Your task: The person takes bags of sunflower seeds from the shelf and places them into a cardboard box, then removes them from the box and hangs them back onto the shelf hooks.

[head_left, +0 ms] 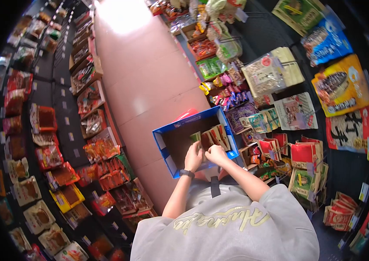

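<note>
A blue-edged cardboard box [193, 118] stands open in front of my body, with a row of upright snack packets [217, 136] along its right side. My left hand [194, 156], with a dark band at the wrist, reaches over the box's near side. Its fingers are closed at the lower part of a small green packet [195, 136]. Close beside it, my right hand [216, 155] is at the near end of the packet row with its fingers curled together. What lies between those fingers is hidden.
A right-hand shelf rack holds hanging bags, such as a yellow bag [342, 85] and red-topped packets [305, 157]. On the left, shelves carry many red snack packs [101, 150]. A tiled aisle floor [145, 78] runs between them. Something red [186, 114] shows behind the box.
</note>
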Motion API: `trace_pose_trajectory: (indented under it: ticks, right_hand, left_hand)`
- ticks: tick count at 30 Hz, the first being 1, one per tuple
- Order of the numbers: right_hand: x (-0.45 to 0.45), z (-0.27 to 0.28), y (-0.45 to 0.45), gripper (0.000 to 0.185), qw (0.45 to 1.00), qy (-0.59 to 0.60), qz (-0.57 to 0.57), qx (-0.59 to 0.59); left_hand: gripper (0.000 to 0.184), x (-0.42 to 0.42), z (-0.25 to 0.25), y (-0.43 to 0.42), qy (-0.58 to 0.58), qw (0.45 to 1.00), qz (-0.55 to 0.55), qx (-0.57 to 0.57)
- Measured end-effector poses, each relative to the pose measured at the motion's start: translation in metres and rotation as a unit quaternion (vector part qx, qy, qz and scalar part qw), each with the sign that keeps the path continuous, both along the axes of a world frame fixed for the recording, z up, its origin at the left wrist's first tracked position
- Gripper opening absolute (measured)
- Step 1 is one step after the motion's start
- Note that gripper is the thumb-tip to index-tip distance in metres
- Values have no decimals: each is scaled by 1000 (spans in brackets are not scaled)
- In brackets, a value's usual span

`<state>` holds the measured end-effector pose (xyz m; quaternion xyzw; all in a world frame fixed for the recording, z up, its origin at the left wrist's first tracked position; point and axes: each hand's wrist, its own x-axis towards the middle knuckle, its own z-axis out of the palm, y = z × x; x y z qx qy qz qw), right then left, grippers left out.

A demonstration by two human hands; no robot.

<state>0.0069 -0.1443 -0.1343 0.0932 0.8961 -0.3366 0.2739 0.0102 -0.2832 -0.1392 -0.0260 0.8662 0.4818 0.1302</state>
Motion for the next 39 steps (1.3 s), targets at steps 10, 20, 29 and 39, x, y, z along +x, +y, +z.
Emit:
trace_pose_trajectory:
  ticks: [10,20,29,39]
  right_hand:
    - [25,129,118,29,939,224,-226,-131]
    - [129,223,276,23,691,479,-491,-229]
    - [108,308,367,21,552,674,-484,-87]
    - [81,330,395,13,553,677,-473,114]
  left_hand:
    - [24,-73,166,129,226,950,-176,123]
    - [26,-53,331,332,531,709,-443,138]
    - [53,-74,371,441,673,621,-393,78]
    - [35,-100,389,490,703,593,-392,32]
